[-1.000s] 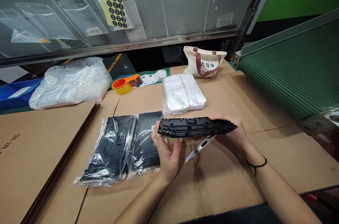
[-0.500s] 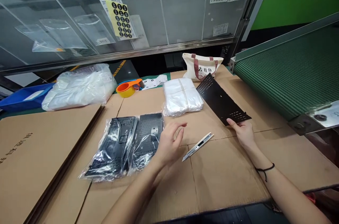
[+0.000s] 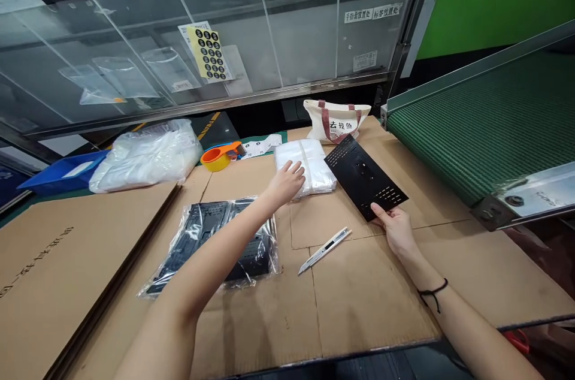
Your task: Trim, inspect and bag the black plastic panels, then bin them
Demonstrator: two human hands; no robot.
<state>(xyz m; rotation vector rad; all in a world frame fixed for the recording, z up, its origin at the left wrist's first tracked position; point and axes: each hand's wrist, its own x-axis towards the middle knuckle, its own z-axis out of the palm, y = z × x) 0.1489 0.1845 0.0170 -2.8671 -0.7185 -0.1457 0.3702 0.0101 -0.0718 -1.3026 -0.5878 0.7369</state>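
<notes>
A thin black perforated panel (image 3: 366, 179) is gripped at its lower right end by my right hand (image 3: 395, 229), thumb on top. My left hand (image 3: 287, 182) is over the near left part of a stack of clear plastic bags (image 3: 317, 167), its fingers apart and holding nothing. Below my left forearm lie black panels wrapped in clear plastic (image 3: 197, 236), partly hidden by the arm. A white utility knife (image 3: 324, 251) rests on the cardboard between my hands.
Cardboard (image 3: 368, 290) covers the table, with stacked cardboard (image 3: 90, 248) at left. Behind are a blue tray (image 3: 58, 176), a plastic bundle (image 3: 148, 155), an orange tape dispenser (image 3: 216, 158) and a cloth bag (image 3: 336, 122). A green conveyor (image 3: 485, 122) stands at right.
My left hand has moved forward from beside the wrapped panels to the bag stack. The black panel in my right hand has turned, showing more of its face. The camera view has shifted slightly.
</notes>
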